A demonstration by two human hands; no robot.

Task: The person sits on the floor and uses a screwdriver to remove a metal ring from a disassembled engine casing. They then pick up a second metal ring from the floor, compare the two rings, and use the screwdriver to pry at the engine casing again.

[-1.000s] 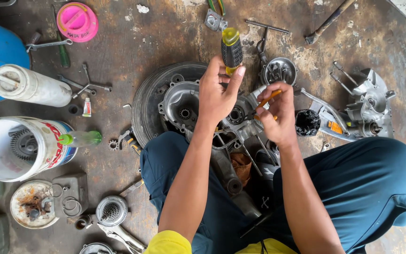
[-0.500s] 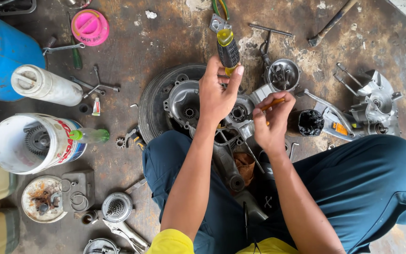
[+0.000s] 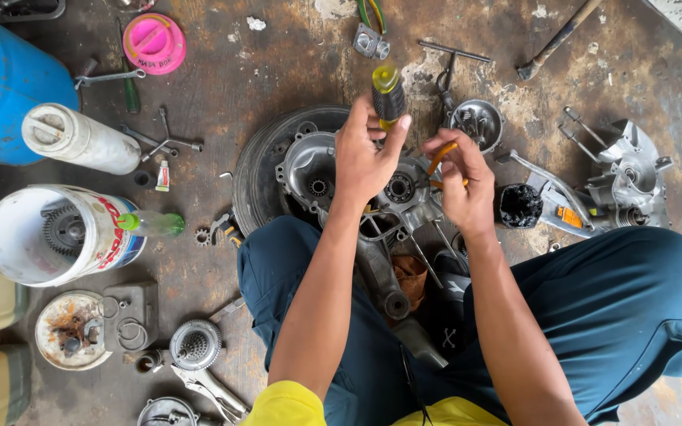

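**Two hands at an engine casing on a workshop floor**

The stained concrete floor (image 3: 278, 63) carries everything here. Largest at its edge is a blue drum (image 3: 5, 95) in the upper left corner, with a white cylinder (image 3: 80, 140) lying on its side just beside it. Below those, a white bucket (image 3: 49, 234) lies tipped over with a dark gear inside, and a small green-capped bottle (image 3: 150, 224) rests against its mouth. A dark tyre (image 3: 258, 170) lies flat in the middle, and the grey engine casing (image 3: 313, 170) sits on it, right in front of the seated person's blue-trousered knees. A second metal casing (image 3: 621, 177) lies well apart to the right. A pink lid (image 3: 154, 43) sits near the top left, a hammer (image 3: 556, 39) near the top right, and a round strainer-like part (image 3: 196, 345) lower left.

The left hand (image 3: 365, 154) is above the casing, fingers wrapped closed around a screwdriver (image 3: 388, 95) with a black and yellow handle; the handle sticks up out of the fist, and the shaft is hidden behind the hand. Just beside it, the right hand (image 3: 459, 185) is pinched closed on a thin orange-handled tool (image 3: 440, 156), held over the casing's right side. Whether either tool tip touches the metal cannot be told.
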